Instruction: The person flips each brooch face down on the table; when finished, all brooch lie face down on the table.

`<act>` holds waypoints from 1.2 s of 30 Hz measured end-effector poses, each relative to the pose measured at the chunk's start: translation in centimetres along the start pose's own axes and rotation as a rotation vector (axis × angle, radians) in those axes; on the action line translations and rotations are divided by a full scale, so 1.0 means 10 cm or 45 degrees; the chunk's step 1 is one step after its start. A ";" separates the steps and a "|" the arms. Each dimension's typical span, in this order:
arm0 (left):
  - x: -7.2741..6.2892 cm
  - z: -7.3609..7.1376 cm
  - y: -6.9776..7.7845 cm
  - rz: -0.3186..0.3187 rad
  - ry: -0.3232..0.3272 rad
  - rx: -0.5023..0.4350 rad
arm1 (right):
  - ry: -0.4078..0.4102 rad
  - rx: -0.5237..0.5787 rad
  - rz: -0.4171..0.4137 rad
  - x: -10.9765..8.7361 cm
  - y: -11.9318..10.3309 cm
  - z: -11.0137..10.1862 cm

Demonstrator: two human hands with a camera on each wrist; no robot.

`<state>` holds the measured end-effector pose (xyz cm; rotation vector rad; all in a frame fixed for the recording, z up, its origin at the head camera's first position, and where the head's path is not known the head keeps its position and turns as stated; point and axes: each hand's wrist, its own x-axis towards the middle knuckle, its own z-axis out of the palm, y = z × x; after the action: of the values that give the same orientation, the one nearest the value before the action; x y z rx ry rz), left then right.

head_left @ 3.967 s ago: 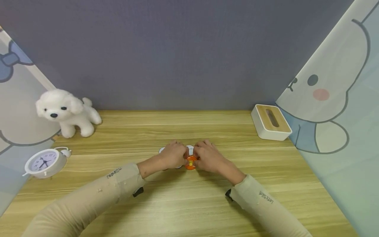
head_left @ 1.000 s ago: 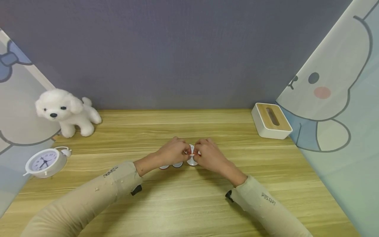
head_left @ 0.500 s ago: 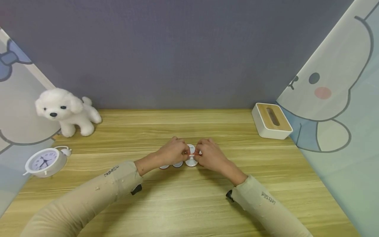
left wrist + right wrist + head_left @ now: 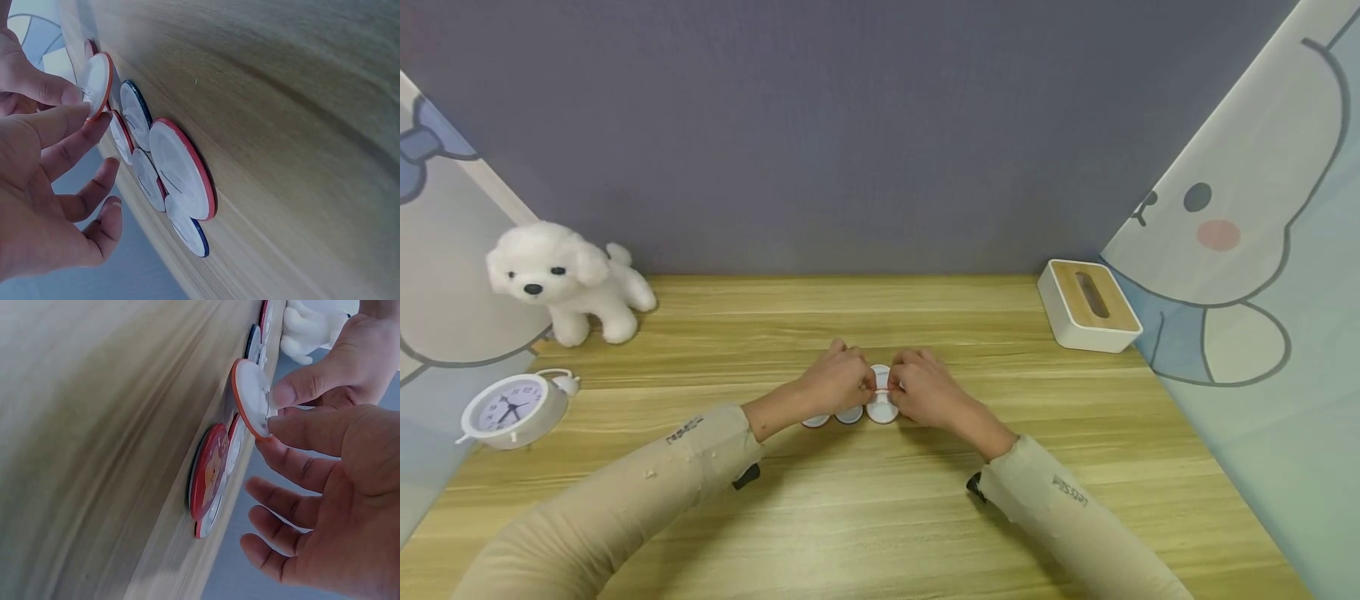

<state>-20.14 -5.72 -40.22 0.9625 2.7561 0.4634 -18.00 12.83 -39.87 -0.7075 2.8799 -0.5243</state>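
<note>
Between both hands is a round pin-back badge with an orange rim, tilted with its white back turned up. My left hand pinches it from the left and my right hand from the right. In the right wrist view, fingertips of both hands meet at the pin on the badge's back. Other badges lie on the table under the hands: white-backed ones with a red rim, a dark green rim and a blue rim. A red one lies face up.
A white alarm clock stands at the left of the wooden table, with a white plush dog behind it. The tissue box with a wooden lid sits at the back right, near the side wall panel.
Four seconds ago the badge's orange front faced the head camera. It turned edge-on, and now its white back shows. Both hands stay in nearly the same place.
</note>
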 end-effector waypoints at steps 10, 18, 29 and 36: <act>0.02 0.02 0.00 -0.023 0.007 0.072 | -0.086 -0.066 -0.012 0.07 0.02 0.00; 0.02 0.01 0.03 -0.051 0.014 0.093 | -0.143 -0.119 0.009 0.12 0.01 -0.02; 0.03 0.03 0.06 -0.070 0.004 0.083 | -0.190 -0.149 0.012 0.15 0.01 0.00; 0.05 0.04 0.06 -0.081 0.020 0.092 | -0.202 -0.165 0.012 0.16 0.01 0.01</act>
<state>-20.03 -4.85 -40.41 0.8876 2.8257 0.3654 -19.46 12.11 -40.04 -0.7188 2.7854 -0.2687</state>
